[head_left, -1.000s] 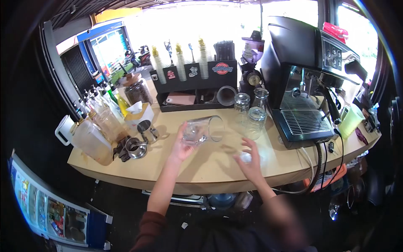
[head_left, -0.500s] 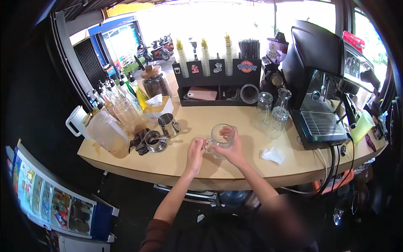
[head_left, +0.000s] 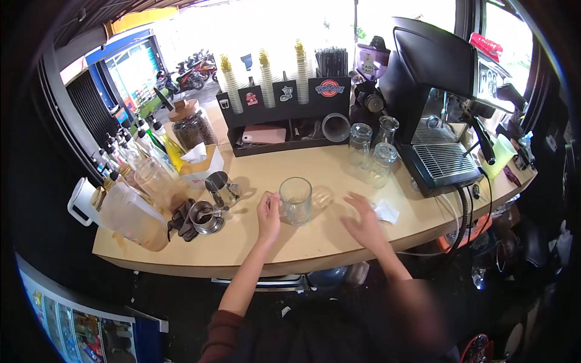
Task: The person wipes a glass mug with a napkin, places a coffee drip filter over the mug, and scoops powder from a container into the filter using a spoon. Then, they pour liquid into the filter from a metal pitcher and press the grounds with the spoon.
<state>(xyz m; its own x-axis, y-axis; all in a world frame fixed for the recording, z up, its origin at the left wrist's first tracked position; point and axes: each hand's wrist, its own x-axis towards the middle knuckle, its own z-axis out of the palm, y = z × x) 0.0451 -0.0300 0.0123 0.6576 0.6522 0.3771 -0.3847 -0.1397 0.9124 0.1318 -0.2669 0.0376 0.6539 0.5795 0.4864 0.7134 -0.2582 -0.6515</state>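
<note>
My left hand is closed round the handle of a clear glass mug, which looks upright and empty near the front middle of the wooden counter. To the right of the mug, my right hand is open, fingers apart and holding nothing, close to a crumpled white tissue. Several clear glasses stand together beyond my right hand. Left of my left hand are a metal pitcher, a small metal cup and a dark cloth.
A black espresso machine stands at the right. A black organizer with stacked cups and a phone is at the back. Plastic jugs, bottles, a tissue box and a jar of beans crowd the left side.
My right hand has let go of the mug and moved right, towards the tissue. My left hand keeps the handle. The view has shifted to the right.
</note>
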